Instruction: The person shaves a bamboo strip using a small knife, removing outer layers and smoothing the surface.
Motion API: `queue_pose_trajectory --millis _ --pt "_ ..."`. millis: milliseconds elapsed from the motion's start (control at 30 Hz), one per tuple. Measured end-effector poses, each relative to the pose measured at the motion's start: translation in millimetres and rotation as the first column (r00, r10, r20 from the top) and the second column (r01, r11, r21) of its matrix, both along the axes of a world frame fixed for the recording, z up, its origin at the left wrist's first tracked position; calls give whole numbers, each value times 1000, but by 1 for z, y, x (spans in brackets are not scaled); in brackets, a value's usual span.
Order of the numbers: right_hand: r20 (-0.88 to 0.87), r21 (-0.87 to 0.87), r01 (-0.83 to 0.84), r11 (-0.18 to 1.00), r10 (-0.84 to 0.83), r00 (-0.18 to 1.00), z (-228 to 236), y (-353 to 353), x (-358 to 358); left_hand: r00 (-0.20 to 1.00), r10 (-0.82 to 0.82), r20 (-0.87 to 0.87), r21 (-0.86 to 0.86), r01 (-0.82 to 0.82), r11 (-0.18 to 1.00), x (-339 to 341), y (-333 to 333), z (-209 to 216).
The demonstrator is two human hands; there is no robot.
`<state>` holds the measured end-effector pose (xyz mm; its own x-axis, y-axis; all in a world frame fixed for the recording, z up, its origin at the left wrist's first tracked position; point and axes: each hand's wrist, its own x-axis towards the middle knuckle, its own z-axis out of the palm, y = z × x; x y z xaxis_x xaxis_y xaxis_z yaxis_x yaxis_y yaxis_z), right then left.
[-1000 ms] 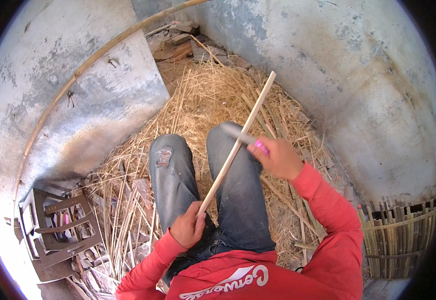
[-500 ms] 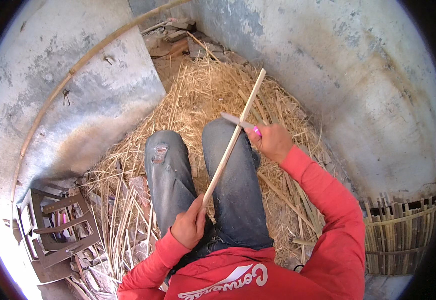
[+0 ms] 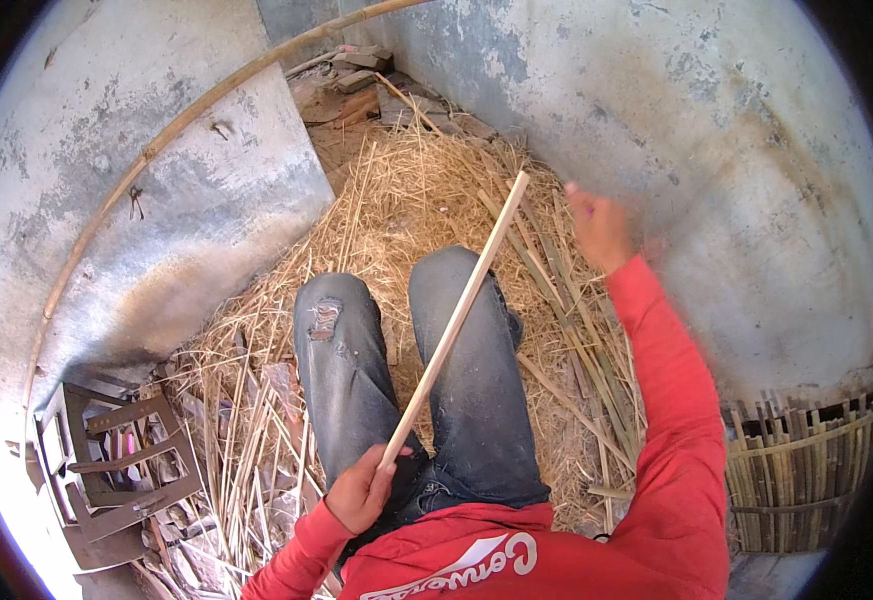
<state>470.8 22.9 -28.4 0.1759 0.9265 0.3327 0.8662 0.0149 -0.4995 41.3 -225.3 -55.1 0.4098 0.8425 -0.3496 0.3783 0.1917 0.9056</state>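
Observation:
My left hand (image 3: 361, 490) is closed around the lower end of a long, pale bamboo strip (image 3: 461, 310). The strip slants up to the right across my right thigh, its far end over the shavings. My right hand (image 3: 602, 232) is raised to the right of that far end, apart from it and blurred by motion. Its fingers are closed; a speck of pink shows at the knife handle (image 3: 589, 210), while the blade cannot be made out.
Straw-like shavings (image 3: 427, 190) cover the floor around my knees. Split bamboo lengths (image 3: 567, 310) lie at right. A slatted basket (image 3: 807, 470) stands lower right, a broken dark frame (image 3: 132, 455) lower left. A long curved pole (image 3: 147, 155) leans along the left wall; bricks (image 3: 362, 65) lie behind.
My right hand has left the strip with the knife, swinging up and to the right. The strip and my left hand have shifted slightly down toward me.

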Motion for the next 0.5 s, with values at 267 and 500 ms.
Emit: queue_pose_trajectory --millis 267,500 --pt "69 -273 -405 872 438 896 -12 -120 -117 926 75 371 -323 53 945 36 44 -3" --pt "187 -153 -367 918 391 901 -37 -83 -87 932 102 347 -257 -10 966 52 31 -3"
